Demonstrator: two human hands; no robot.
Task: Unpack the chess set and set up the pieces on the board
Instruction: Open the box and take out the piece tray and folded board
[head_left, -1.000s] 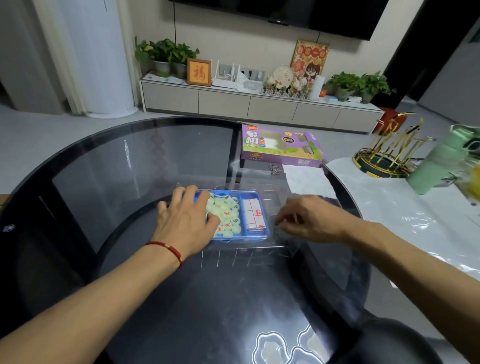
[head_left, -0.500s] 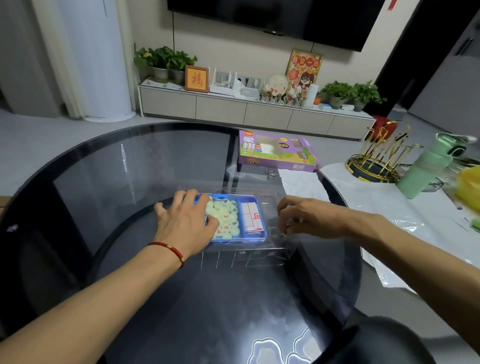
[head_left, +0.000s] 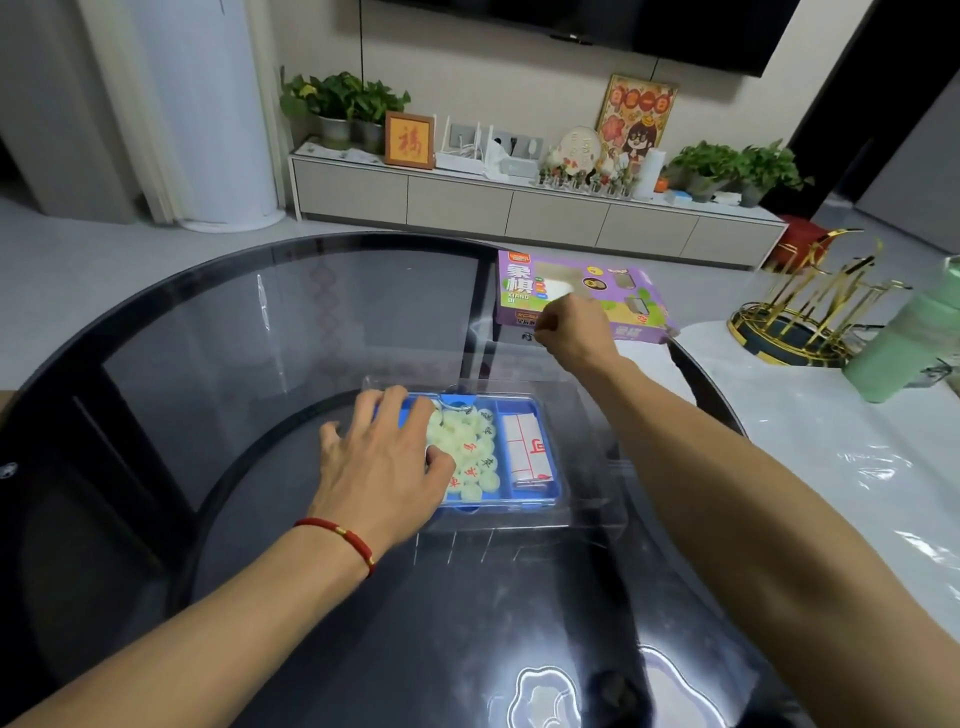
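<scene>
A blue tray (head_left: 524, 506) sits in a clear plastic shell (head_left: 589, 415) on the round dark glass table (head_left: 291, 332). Its left compartment holds several pale round chess pieces (head_left: 475, 449) with red and dark characters. Its right compartment holds a folded white board sheet (head_left: 527, 449) with red lines. My left hand (head_left: 382, 467) lies flat on the tray's left side, fingers spread, covering part of the pieces. My right hand (head_left: 574, 332) hovers farther back in front of the purple chess box (head_left: 519, 283), fingers closed. I cannot see anything in them.
A small dark object (head_left: 527, 336) lies on the glass by the purple box. To the right is a white plastic-covered surface (head_left: 831, 441) carrying a gold rack (head_left: 800, 322) and a green bottle (head_left: 904, 348).
My right hand left the shell's right edge and moved back toward the purple box, closing its fingers. My left hand stayed on the tray.
</scene>
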